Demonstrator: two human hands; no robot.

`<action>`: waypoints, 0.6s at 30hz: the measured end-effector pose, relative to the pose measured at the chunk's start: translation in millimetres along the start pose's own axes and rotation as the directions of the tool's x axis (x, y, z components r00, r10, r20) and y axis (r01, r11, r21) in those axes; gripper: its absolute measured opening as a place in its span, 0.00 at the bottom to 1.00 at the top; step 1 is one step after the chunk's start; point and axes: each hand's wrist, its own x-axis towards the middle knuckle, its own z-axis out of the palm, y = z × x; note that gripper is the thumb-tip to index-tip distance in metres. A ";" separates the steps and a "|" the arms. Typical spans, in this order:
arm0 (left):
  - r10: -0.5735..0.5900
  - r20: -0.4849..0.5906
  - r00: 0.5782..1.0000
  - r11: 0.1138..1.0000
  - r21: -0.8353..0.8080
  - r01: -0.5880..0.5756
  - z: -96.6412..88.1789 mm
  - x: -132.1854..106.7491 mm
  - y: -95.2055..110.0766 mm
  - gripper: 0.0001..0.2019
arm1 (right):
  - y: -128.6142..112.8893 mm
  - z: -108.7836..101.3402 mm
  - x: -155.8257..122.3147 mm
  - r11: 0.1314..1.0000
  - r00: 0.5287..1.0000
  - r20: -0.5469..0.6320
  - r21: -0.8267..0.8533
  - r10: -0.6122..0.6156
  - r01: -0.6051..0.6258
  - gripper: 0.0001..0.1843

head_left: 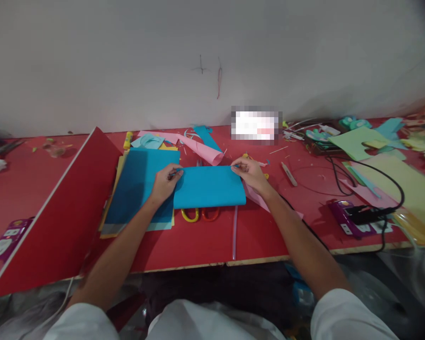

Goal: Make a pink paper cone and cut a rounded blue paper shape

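A folded sheet of blue paper (209, 187) is held level above the red table, its rounded fold toward me. My left hand (165, 182) pinches its far left corner between thumb and fingers. At the far right corner, my right hand (250, 173) grips the same sheet in a pinch. Beneath the paper lie scissors with one yellow loop and one red loop (210, 215); most of them is hidden. Left of the folded sheet, a larger blue sheet (138, 184) tops a stack of coloured paper, partly under my left forearm.
A red upright panel (62, 212) stands at left. Behind are a rolled pink paper (201, 148) and a yellow glue stick (128, 140). A cutter-like tool (289, 174), a purple power strip (354, 219) with black cables and paper scraps lie right. A clear stick (235, 233) lies near the front edge.
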 end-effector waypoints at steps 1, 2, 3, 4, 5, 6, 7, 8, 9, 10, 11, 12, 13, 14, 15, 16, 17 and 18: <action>-0.007 -0.002 1.000 1.000 -0.007 0.007 0.4 0.0 1.1 0.19 | -0.3 -0.2 0.4 1.000 1.000 -0.007 -0.006 -0.015 0.015 0.11; -0.015 -0.006 1.000 1.000 -0.019 0.015 0.7 0.1 2.2 0.19 | -0.6 -0.6 0.8 1.000 0.999 -0.015 -0.010 -0.029 0.029 0.11; -0.026 -0.010 1.000 0.999 -0.038 0.025 0.6 0.2 3.4 0.19 | -0.8 -1.3 1.2 0.999 0.999 -0.025 -0.012 -0.040 0.040 0.12; -0.040 -0.017 0.999 0.998 -0.059 0.039 0.2 0.3 4.8 0.20 | -0.8 -2.4 1.7 0.999 0.998 -0.038 -0.009 -0.049 0.049 0.12; -0.060 -0.020 0.998 0.996 -0.072 0.059 -0.6 0.3 6.4 0.19 | -0.6 -3.9 2.3 0.999 0.997 -0.057 -0.003 -0.054 0.054 0.12; -0.079 -0.011 0.997 0.995 -0.066 0.078 -2.0 0.1 8.6 0.19 | -0.2 -5.7 2.8 0.998 0.995 -0.083 0.005 -0.055 0.056 0.13; -0.088 0.029 0.996 0.996 -0.028 0.089 -3.8 -0.5 11.5 0.19 | 0.5 -7.8 3.4 0.998 0.992 -0.117 0.014 -0.053 0.055 0.14; -0.086 0.098 0.991 0.996 0.045 0.082 -6.1 -1.8 15.3 0.18 | 1.4 -10.2 3.9 0.998 0.987 -0.156 0.021 -0.049 0.053 0.15; -0.085 0.194 0.977 0.988 0.146 0.057 -8.6 -3.9 20.2 0.18 | 2.6 -12.6 4.5 0.998 0.980 -0.194 0.027 -0.042 0.048 0.15; -0.077 0.317 0.945 0.965 0.261 -0.009 -11.1 -6.8 26.1 0.17 | 3.9 -15.0 5.1 0.999 0.973 -0.229 0.032 -0.033 0.041 0.15; -0.090 0.415 0.906 0.926 0.369 -0.077 -13.4 -10.4 32.9 0.16 | 5.2 -17.1 5.7 0.999 0.966 -0.259 0.036 -0.026 0.036 0.15; -0.124 0.495 0.860 0.880 0.455 -0.135 -15.2 -14.6 40.3 0.16 | 6.6 -18.8 6.2 0.999 0.959 -0.283 0.042 -0.022 0.035 0.15; -0.154 0.563 0.812 0.840 0.507 -0.192 -16.5 -19.0 47.8 0.15 | 7.8 -20.1 6.6 0.998 0.952 -0.304 0.048 -0.021 0.038 0.15; -0.183 0.611 0.770 0.798 0.550 -0.246 -16.9 -23.2 55.0 0.14 | 8.8 -20.8 7.0 0.997 0.947 -0.320 0.056 -0.023 0.043 0.14; -0.218 0.632 0.743 0.754 0.593 -0.283 -16.5 -27.0 61.6 0.14 | 9.5 -21.1 7.3 0.997 0.942 -0.334 0.065 -0.025 0.050 0.13; -0.255 0.641 0.724 0.713 0.631 -0.308 -15.3 -30.0 67.2 0.14 | 10.0 -20.9 7.5 0.996 0.939 -0.343 0.070 -0.027 0.054 0.13; -0.287 0.636 0.716 0.677 0.664 -0.318 -13.3 -32.1 71.7 0.14 | 10.2 -20.4 7.6 0.996 0.938 -0.346 0.075 -0.026 0.055 0.12; -0.310 0.624 0.717 0.650 0.690 -0.319 -10.7 -33.3 75.0 0.15 | 10.4 -19.7 7.7 0.995 0.938 -0.346 0.079 -0.024 0.054 0.11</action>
